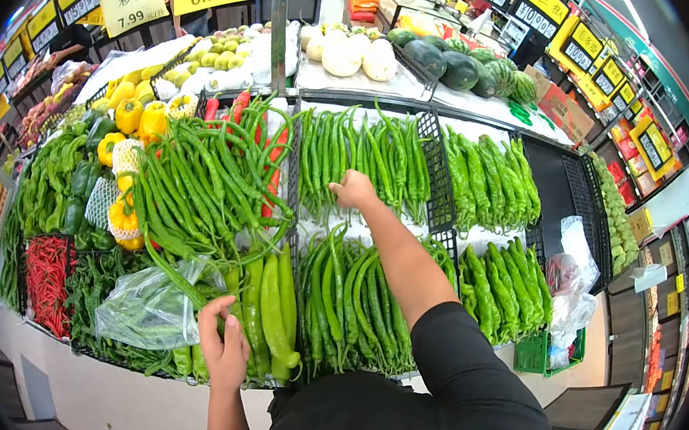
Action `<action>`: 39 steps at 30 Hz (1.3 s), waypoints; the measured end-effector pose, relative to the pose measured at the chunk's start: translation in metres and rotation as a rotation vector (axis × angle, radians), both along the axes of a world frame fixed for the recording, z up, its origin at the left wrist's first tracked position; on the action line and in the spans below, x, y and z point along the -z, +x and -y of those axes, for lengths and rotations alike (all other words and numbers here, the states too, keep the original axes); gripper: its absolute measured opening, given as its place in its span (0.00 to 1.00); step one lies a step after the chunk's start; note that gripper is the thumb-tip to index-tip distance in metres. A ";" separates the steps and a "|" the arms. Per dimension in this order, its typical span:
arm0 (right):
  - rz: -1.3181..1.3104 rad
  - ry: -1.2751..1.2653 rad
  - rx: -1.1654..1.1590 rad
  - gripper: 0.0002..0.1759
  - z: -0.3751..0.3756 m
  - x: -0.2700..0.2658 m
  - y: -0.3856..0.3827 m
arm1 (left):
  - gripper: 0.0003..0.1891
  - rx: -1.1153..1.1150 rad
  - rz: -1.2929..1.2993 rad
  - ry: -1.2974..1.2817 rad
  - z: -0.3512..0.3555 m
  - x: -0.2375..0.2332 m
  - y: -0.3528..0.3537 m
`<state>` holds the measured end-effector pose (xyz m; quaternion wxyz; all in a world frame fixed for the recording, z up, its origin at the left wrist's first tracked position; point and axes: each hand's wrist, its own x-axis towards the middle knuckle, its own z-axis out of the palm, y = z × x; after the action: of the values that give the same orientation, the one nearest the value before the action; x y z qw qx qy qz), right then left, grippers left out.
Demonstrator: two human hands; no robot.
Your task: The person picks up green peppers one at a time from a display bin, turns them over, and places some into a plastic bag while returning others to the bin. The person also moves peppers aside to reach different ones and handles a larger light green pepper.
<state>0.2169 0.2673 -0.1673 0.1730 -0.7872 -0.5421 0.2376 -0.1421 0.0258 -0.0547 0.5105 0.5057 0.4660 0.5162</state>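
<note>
My right hand (pixel 354 190) reaches over the upper middle bin of long green peppers (pixel 366 151), its fingers curled in at the lower ends of the row; what they hold, if anything, is hidden. Near the front edge, my left hand (pixel 222 344) is raised with its fingers apart, beside one long green pepper (pixel 179 278) whose tip comes close to the fingertips. A loose heap of long green peppers (pixel 200 182) lies on the left of the middle bins. Below it are a clear plastic bag (pixel 148 304) and large light green peppers (pixel 276 307).
Black crate walls (pixel 436 174) divide the bins. More green peppers (pixel 491 179) lie at right, red chilies (pixel 48 271) at left, melons (pixel 342 55) and watermelons (pixel 459 71) behind. A metal post (pixel 278 37) stands at the back. Plastic bags (pixel 572 284) hang right, above a green basket (pixel 533 354).
</note>
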 end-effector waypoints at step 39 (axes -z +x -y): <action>-0.257 0.471 0.015 0.14 0.119 -0.092 0.012 | 0.20 0.165 -0.050 0.162 -0.033 0.012 0.019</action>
<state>0.2291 0.1481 -0.0755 0.4206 -0.6926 -0.5501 0.2018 -0.1226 0.0592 -0.0666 0.4970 0.5947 0.3921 0.4955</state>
